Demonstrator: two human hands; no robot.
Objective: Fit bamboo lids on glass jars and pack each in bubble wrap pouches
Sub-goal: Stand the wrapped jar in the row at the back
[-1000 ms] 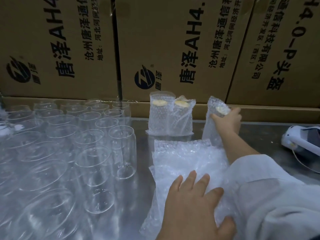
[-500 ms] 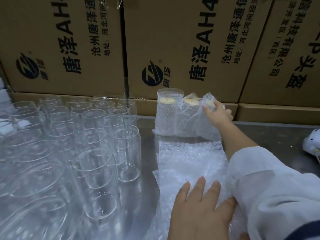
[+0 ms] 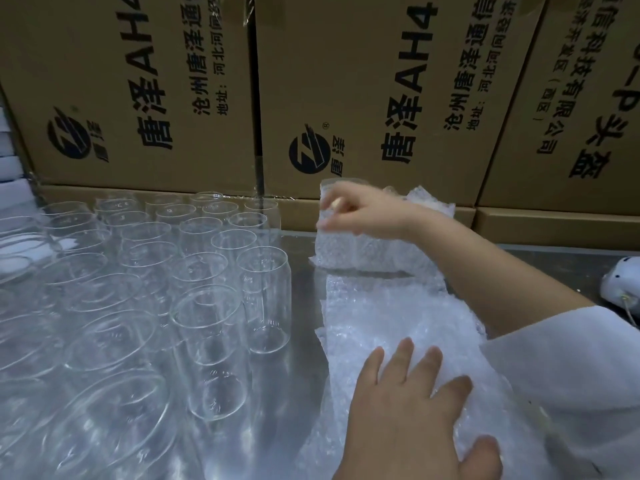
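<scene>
1. Left hand (image 3: 408,417) near and centre: palm down, fingers straight and spread, flat on the stack of bubble wrap pouches (image 3: 391,313), gripping nothing.
2. Right hand (image 3: 360,216) far, reaching leftward on a bare forearm from a white sleeve (image 3: 571,368), fingers over the front of the leftmost of the wrapped jars (image 3: 367,251). Blurred by motion, so impossible to say whether gripping or only touching.
3. Wrapped jars upright in a short row at the far edge of the table (image 3: 301,375), just beyond the far end of the pouch stack and right under the right hand. A sliver of tan bamboo lid (image 3: 335,204) showing between the fingers.
4. Pouch stack flat on the table, running from the left hand out to the wrapped jars, its right side tucked under the forearm and sleeve.
5. Unlidded glass jars (image 3: 207,306) upright and packed close together, filling the left side of the table. Nearest of them just left of the pouches, apart from both hands.
6. Printed cardboard boxes (image 3: 346,81) stacked as a wall behind everything.
7. Part of a white device (image 3: 620,282) at the right edge, well apart from the jars.
</scene>
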